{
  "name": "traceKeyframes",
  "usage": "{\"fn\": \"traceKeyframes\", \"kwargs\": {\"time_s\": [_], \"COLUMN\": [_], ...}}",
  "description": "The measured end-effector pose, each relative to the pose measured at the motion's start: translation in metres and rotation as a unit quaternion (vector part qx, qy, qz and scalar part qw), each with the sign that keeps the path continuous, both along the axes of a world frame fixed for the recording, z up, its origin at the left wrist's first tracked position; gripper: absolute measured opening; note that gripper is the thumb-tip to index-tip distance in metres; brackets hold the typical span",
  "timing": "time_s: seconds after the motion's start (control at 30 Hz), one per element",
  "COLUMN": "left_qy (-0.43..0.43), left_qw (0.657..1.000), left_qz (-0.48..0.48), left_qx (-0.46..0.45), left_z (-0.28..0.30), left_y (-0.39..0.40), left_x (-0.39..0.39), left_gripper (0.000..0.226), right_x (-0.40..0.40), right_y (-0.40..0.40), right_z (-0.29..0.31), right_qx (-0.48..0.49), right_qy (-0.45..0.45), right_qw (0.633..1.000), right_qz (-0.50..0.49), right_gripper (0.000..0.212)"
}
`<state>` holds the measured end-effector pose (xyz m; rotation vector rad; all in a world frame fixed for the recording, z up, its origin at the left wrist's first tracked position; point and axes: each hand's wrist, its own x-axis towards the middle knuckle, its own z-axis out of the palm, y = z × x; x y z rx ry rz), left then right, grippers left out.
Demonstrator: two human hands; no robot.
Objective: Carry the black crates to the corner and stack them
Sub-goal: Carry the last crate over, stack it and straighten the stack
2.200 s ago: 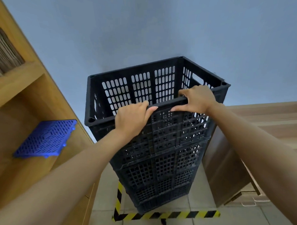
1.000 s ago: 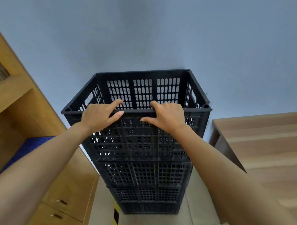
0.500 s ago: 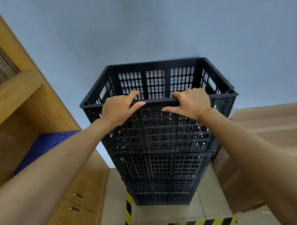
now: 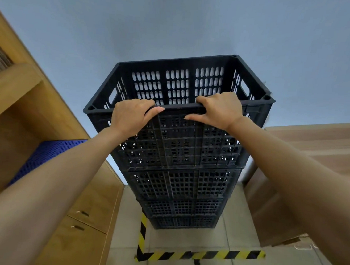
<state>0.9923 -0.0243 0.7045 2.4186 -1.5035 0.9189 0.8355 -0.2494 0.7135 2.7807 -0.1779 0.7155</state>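
A tall stack of black perforated crates (image 4: 180, 188) stands on the floor in the corner against the blue-grey wall. The top black crate (image 4: 177, 85) is open and empty inside. My left hand (image 4: 131, 117) grips its near rim left of the middle, fingers hooked over the edge. My right hand (image 4: 218, 110) grips the same rim to the right, thumb pressed on the outer wall. The top crate sits squarely on the crate below it.
A wooden shelf and cabinet unit (image 4: 32, 111) stands close on the left, with a blue plastic grid panel (image 4: 48, 151) lying on its counter. A wooden desk (image 4: 308, 149) stands on the right. Yellow-black hazard tape (image 4: 195, 255) marks the tiled floor around the stack.
The top crate has turned from skewed to square on the stack. Both hands have stayed on its near rim while my view shifted around the stack.
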Motion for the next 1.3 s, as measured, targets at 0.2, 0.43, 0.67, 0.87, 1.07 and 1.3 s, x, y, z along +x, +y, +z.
{"fn": "traceKeyframes", "kwargs": {"time_s": [0.2,0.43,0.67,0.87,1.07,1.3], "left_qy": [-0.001,0.047,0.009,-0.001,0.062,0.133], "left_qw": [1.000,0.998,1.000,0.998,0.993,0.982], "left_qz": [0.010,0.029,0.014,-0.018,-0.007,0.032], "left_qx": [-0.005,0.000,0.006,0.059,0.101,0.130], "left_z": [0.000,0.003,0.003,0.001,0.010,0.013], "left_y": [-0.003,-0.003,-0.007,0.011,0.014,0.026], "left_x": [-0.009,-0.033,-0.069,-0.051,-0.037,-0.056], "left_gripper": [0.058,0.064,0.054,0.057,0.053,0.055], "right_x": [-0.004,-0.019,-0.046,-0.050,-0.038,-0.045], "right_y": [-0.004,-0.012,-0.020,0.007,0.023,0.045], "right_z": [0.002,0.001,-0.004,-0.014,-0.013,-0.012], "right_qx": [0.007,0.004,0.047,0.039,0.057,0.120], "right_qy": [0.023,0.044,0.050,0.036,0.045,0.066], "right_qw": [1.000,0.999,0.998,0.998,0.992,0.982], "right_qz": [0.002,0.014,-0.013,-0.036,-0.101,-0.130], "right_gripper": [0.074,0.085,0.079,0.067,0.068,0.058]}}
